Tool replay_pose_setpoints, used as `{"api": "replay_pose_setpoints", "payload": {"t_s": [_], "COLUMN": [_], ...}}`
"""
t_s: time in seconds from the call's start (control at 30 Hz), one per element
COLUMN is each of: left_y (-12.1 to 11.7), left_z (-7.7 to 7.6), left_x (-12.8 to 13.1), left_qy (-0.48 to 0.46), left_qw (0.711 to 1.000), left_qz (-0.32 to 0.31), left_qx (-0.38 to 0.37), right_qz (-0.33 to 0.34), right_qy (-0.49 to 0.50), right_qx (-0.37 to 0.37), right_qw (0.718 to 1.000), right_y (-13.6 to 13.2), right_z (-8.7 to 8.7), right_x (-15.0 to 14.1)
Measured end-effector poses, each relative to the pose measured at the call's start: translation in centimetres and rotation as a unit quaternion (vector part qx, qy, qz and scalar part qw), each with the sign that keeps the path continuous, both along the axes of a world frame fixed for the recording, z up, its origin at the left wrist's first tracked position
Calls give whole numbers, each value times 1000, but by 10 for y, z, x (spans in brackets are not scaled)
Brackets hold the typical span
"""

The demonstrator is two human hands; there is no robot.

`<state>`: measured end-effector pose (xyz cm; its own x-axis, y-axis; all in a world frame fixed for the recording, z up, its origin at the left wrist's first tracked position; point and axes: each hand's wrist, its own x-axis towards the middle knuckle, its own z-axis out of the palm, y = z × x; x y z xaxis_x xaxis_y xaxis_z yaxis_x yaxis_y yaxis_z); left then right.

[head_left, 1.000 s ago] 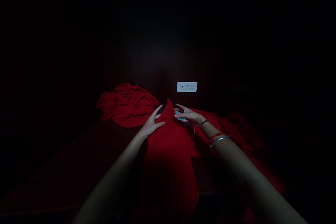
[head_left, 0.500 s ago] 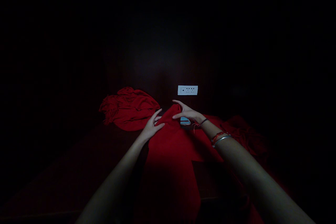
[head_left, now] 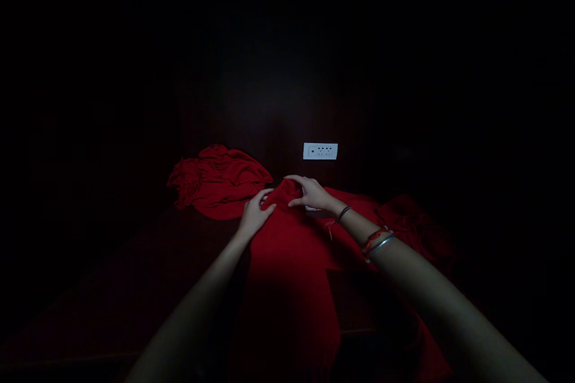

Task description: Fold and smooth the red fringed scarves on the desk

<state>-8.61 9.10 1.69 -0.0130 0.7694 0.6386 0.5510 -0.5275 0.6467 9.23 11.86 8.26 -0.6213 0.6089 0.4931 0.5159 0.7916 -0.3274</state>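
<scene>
A long red fringed scarf (head_left: 287,263) runs towards me and hangs over the dark front edge. My left hand (head_left: 257,214) grips the left side of its raised far end, the thumb in front and the other fingers partly behind the cloth. On the right side of that same raised end, my right hand (head_left: 312,194) curls its fingers over the fabric, thumb nearer to me. The cloth between the two hands is bunched into a fold. Bracelets circle my right wrist and forearm. Behind the right hand, a small pale-blue object (head_left: 313,209) is mostly hidden.
A heap of red fringed cloth (head_left: 224,182) lies on the dark surface to the left. More red cloth (head_left: 411,224) spreads to the right in shadow. A white socket plate (head_left: 320,151) is on the dark wall behind. The surroundings are too dark to make out.
My right hand has moved slightly left, closer to my left hand, and the scarf's end has bunched lower between them. The pale-blue object is now more covered by the right hand.
</scene>
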Motion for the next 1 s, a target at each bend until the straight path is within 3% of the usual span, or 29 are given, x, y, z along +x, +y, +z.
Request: {"api": "replay_pose_setpoints", "payload": {"t_s": [0.1,0.3,0.5,0.67,0.77,0.83,0.9,1.0], "left_y": [-4,-11,-14,-6,0,1,0,3], "left_z": [3,8,12,12,4,-7,-21,-38], "left_x": [2,6,6,2,3,7,16,41], "left_qy": [25,29,-33,-124,-131,-79,32,209], "left_qw": [999,999,995,983,985,992,996,973], "left_qz": [11,6,-92,-137,-113,-87,-72,-100], "left_qx": [16,21,17,5,-26,-35,-30,-15], "right_qz": [-50,-63,-47,-21,-77,-137,-193,-258], "right_qy": [-35,-130,-179,-161,-121,-86,-77,-121], "right_qx": [68,122,161,176,160,155,156,161], "right_qw": [996,982,969,971,977,975,966,945], "right_y": [-4,-2,-14,-44,-54,-57,-58,-61], "right_z": [4,14,24,46,68,84,99,117], "right_x": [-6,-14,1,53,97,128,157,191]}}
